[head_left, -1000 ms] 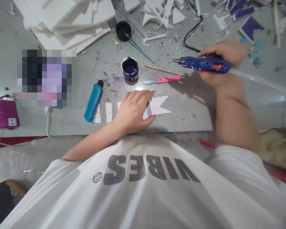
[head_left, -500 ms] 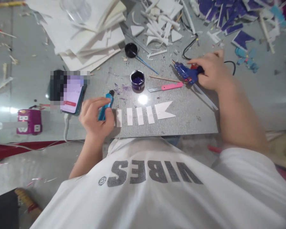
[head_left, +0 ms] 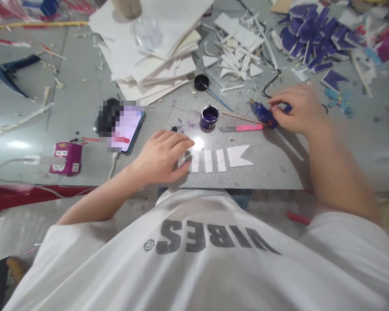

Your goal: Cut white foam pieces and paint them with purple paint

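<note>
My left hand point(head_left: 164, 156) lies palm down at the left end of a row of white strips point(head_left: 208, 160), fingers curled over the lighter, of which only the black tip point(head_left: 174, 128) shows. A white notched flag piece point(head_left: 239, 156) ends the row on the right. My right hand point(head_left: 296, 110) grips the blue glue gun point(head_left: 263, 113), which rests low on the grey board point(head_left: 266, 175) with its nozzle pointing left. Its cable point(head_left: 269, 86) runs off behind.
A purple paint pot point(head_left: 209, 116), pink utility knife point(head_left: 246, 128), wooden stick point(head_left: 238, 117) and brush with black lid point(head_left: 201, 82) lie behind the strips. Phone point(head_left: 129, 125) and magenta socket block point(head_left: 66, 157) sit left. White foam sheets point(head_left: 155, 56) and purple cut pieces point(head_left: 311, 34) fill the back.
My left hand picked up the teal lighter, then came back down beside the strips with it underneath. My right hand lowered the glue gun onto the board. The view tilted up.
</note>
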`<state>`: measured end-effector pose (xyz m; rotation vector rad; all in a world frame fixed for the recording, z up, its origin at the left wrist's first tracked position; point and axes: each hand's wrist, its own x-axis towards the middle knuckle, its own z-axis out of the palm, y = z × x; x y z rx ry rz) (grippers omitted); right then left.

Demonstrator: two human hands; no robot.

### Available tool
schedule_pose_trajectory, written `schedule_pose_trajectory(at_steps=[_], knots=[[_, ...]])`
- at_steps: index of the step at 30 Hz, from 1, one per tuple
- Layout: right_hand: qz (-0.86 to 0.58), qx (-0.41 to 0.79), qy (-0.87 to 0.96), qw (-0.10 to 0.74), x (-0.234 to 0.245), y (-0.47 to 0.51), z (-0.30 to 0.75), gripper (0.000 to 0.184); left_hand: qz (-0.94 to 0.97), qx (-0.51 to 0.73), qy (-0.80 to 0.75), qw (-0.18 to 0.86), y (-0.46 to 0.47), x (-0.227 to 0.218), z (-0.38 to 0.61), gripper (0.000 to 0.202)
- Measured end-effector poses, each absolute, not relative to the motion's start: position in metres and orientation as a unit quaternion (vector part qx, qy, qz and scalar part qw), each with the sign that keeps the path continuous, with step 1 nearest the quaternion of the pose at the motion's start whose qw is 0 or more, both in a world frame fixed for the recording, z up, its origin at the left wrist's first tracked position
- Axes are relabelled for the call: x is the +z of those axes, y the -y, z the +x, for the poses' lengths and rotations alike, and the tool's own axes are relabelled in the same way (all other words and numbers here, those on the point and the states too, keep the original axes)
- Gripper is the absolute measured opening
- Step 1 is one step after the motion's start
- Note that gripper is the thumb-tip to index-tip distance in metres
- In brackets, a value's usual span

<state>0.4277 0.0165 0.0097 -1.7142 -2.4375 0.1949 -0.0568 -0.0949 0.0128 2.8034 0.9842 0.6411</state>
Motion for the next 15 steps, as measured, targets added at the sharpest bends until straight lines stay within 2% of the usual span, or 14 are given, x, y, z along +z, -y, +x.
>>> schedule_pose_trajectory(at_steps=[2,5,9,12,15], knots=[[-0.508,0.104,0.85,0.094,0.024,-0.01,0.404,0.035,0.942,0.136,-0.293,0.088,0.09,0.021,-0.036,0.05],[-0.421,0.167,0.888,0.07,0.044,0.009,0.37,0.038,0.954,0.056,-0.275,0.109,0.088,0.023,-0.004,0.071],[-0.38,0.231,0.894,0.044,0.046,0.039,0.346,0.063,0.942,0.034,-0.312,0.115,0.09,0.013,0.023,0.089],[-0.403,0.231,0.886,-0.006,0.035,0.058,0.342,0.075,0.926,0.018,-0.361,0.113,0.093,0.008,0.026,0.091],[-0.414,0.191,0.888,-0.061,0.026,0.071,0.341,0.068,0.918,-0.01,-0.379,0.114,0.095,0.007,0.022,0.084]])
